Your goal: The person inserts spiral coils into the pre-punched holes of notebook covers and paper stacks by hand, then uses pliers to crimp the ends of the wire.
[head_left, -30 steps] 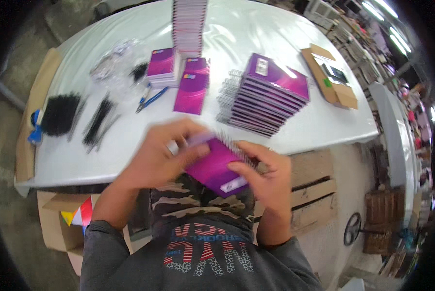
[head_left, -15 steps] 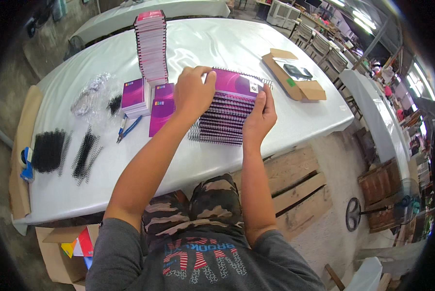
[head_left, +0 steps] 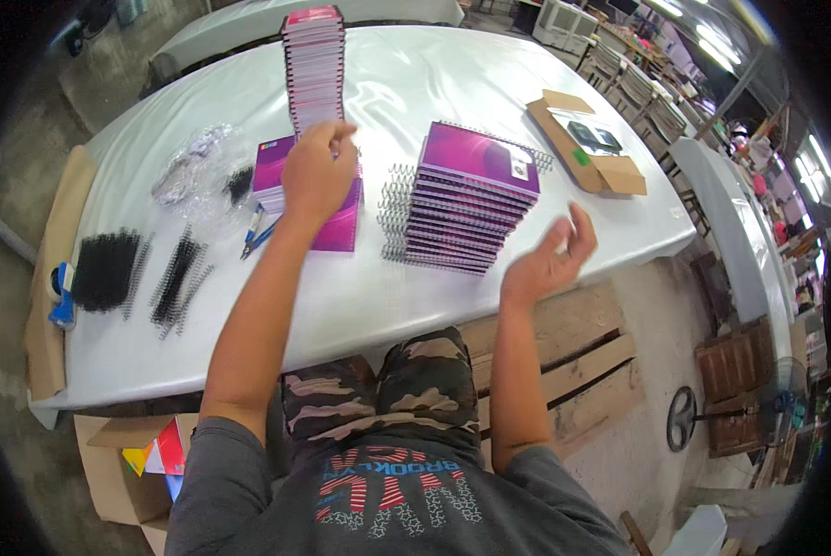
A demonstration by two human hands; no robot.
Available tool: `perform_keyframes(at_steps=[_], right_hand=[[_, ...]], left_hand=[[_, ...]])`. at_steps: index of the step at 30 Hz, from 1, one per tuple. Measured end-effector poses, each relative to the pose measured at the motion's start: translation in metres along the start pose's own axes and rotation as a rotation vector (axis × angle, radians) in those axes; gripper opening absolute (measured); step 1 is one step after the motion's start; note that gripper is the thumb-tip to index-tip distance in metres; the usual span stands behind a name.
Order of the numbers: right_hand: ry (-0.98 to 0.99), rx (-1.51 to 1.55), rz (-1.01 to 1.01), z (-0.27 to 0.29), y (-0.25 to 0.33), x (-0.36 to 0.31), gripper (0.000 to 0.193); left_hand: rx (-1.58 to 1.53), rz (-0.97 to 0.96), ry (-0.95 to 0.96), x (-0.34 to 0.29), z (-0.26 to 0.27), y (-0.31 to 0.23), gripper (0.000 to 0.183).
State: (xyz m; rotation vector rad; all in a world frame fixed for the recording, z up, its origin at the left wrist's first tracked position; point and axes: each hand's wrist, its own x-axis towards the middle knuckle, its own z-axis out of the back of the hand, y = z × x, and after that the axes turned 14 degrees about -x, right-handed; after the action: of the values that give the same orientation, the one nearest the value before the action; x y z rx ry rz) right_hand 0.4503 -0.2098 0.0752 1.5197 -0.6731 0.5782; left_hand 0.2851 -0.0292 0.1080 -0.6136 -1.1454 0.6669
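Observation:
A stack of purple-covered spiral notebooks (head_left: 475,159) stands on the white-covered table, wire coils jutting out on alternate sides. My right hand (head_left: 550,262) hovers just off its near right corner, fingers apart and holding nothing. To the left of the stack, my left hand (head_left: 319,174) is raised over purple-covered booklets (head_left: 341,228), partly hiding them. Its fingers are loosely bent, with a gap at the thumb and nothing seen in them. Beside its wrist is a pile of unbound purple booklets (head_left: 272,159), and blue-handled pliers (head_left: 259,237) lie nearby.
Behind my left hand rises a tall stack of bound notebooks (head_left: 315,79). Black spiral coils (head_left: 107,271) and crumpled clear plastic (head_left: 193,167) are at the left, near a blue tape dispenser (head_left: 61,298). An opened cardboard box (head_left: 587,153) lies far right.
Both hands have come off the notebook stack. The left hand moved left over the booklets, the right hand down and to the right. The top notebook now rests on the stack.

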Motion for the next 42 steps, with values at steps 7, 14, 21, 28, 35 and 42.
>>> perform_keyframes(at_steps=[7, 14, 21, 28, 35, 42], right_hand=[[0.533, 0.207, -0.221, 0.022, 0.022, -0.094, 0.026], [1.114, 0.556, -0.908, -0.010, 0.032, -0.157, 0.033], [0.887, 0.764, -1.614, -0.027, 0.050, -0.154, 0.042], [1.331, 0.629, -0.531, -0.033, 0.042, -0.129, 0.027], [1.634, 0.698, -0.289, -0.031, 0.031, -0.144, 0.031], [1.588, 0.650, -0.240, -0.028, 0.026, -0.141, 0.033]], left_hand=[[0.380, -0.219, 0.572, -0.068, 0.037, 0.102, 0.055], [0.286, 0.461, 0.128, -0.078, 0.026, 0.105, 0.053], [-0.739, 0.817, -0.148, -0.137, 0.044, 0.037, 0.057], [0.032, 0.207, -0.344, -0.159, 0.083, 0.019, 0.053], [-0.452, 0.621, 0.051, -0.185, 0.087, 0.047, 0.042], [1.008, 0.245, -0.033, -0.132, 0.174, 0.083, 0.023]])
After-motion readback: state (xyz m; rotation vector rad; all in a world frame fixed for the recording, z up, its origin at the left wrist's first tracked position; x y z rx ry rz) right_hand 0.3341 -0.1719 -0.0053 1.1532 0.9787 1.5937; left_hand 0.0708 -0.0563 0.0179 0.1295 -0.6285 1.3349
